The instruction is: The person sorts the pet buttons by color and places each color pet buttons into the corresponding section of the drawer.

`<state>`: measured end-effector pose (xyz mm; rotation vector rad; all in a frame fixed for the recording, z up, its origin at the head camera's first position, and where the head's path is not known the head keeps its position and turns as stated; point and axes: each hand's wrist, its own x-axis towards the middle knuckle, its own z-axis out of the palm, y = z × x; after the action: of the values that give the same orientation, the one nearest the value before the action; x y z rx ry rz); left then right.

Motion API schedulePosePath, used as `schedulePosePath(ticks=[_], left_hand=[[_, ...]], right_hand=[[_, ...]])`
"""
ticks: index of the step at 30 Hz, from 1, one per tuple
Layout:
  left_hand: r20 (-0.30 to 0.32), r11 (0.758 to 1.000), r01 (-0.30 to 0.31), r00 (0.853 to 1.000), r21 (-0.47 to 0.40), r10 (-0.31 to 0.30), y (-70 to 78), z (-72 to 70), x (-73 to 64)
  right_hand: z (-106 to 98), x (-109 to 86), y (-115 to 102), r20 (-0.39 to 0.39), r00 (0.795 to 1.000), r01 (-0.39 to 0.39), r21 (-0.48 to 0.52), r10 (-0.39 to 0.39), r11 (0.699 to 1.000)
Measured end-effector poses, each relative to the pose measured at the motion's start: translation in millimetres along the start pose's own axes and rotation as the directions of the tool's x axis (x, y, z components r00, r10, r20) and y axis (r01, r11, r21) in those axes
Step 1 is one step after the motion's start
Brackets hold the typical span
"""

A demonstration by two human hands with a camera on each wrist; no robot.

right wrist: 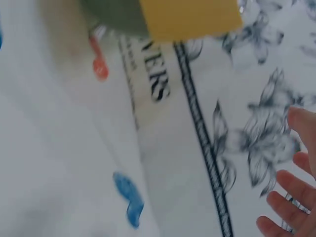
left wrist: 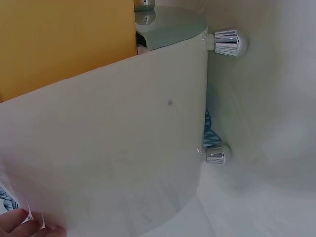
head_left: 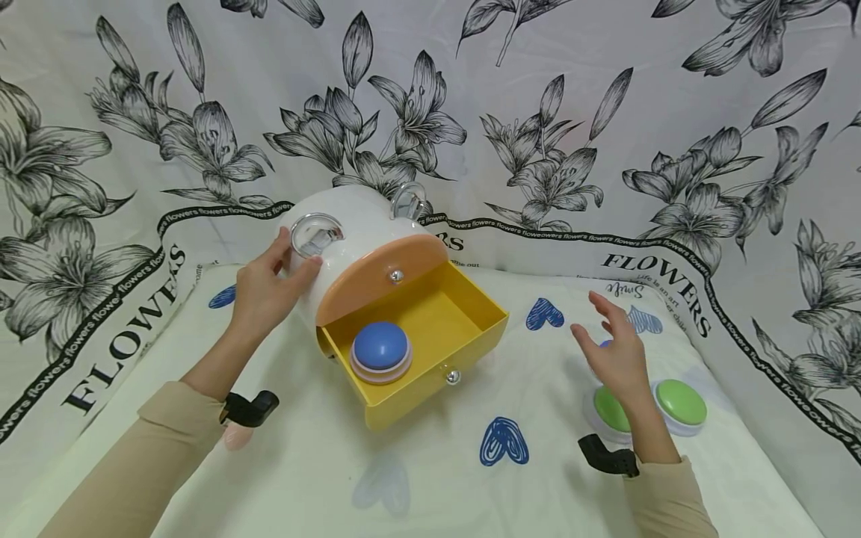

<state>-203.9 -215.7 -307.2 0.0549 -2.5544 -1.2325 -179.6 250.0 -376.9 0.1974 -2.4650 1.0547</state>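
A white rounded toy cabinet (head_left: 356,217) has an orange upper drawer front (head_left: 386,273) and a yellow lower drawer (head_left: 444,314) pulled out. Inside that drawer, at its left end, sits a round blue push button (head_left: 380,346) on a pale base. My left hand (head_left: 265,288) rests against the cabinet's left side, its thumb just below a silver ring-shaped ear (head_left: 316,235). The left wrist view shows its fingertips (left wrist: 32,227) touching the white wall. In the air right of the drawer, my right hand (head_left: 619,359) has its fingers spread, holding nothing.
Two green push buttons, one partly behind my right wrist (head_left: 610,409) and one beside it (head_left: 681,402), lie on the heart-print cloth (head_left: 444,478). A bit of blue shows behind the right hand. Flower-print fabric (head_left: 511,45) rises at the back.
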Motion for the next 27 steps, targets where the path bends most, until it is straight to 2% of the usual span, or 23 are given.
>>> schedulePosePath(ticks=[3,5,11,19,27], left_hand=[[-0.004,1.0,-0.005,1.0,0.004,0.005,0.0,-0.1,-0.2],[-0.007,1.0,-0.01,1.0,0.005,0.01,-0.2,-0.1,-0.5],[-0.012,1.0,-0.009,1.0,-0.001,0.009,0.2,-0.2,-1.4],[-0.017,1.0,-0.003,1.0,0.0,0.003,-0.6,0.9,-0.9],[-0.011,1.0,0.007,1.0,-0.001,-0.007,-1.2,1.2,0.3]], right_hand=[[-5.7,-1.6,17.8,-0.008,0.997,-0.08,-0.049,0.08,0.996],[-9.7,-2.6,27.7,0.023,0.99,-0.134,-0.082,0.137,0.988],[-21.8,-5.0,54.6,0.136,0.952,-0.247,-0.187,0.274,0.951],[-25.5,-9.4,80.7,0.207,0.918,-0.279,-0.266,0.337,0.923],[-27.0,-12.7,89.1,0.315,0.851,-0.325,-0.315,0.421,0.892]])
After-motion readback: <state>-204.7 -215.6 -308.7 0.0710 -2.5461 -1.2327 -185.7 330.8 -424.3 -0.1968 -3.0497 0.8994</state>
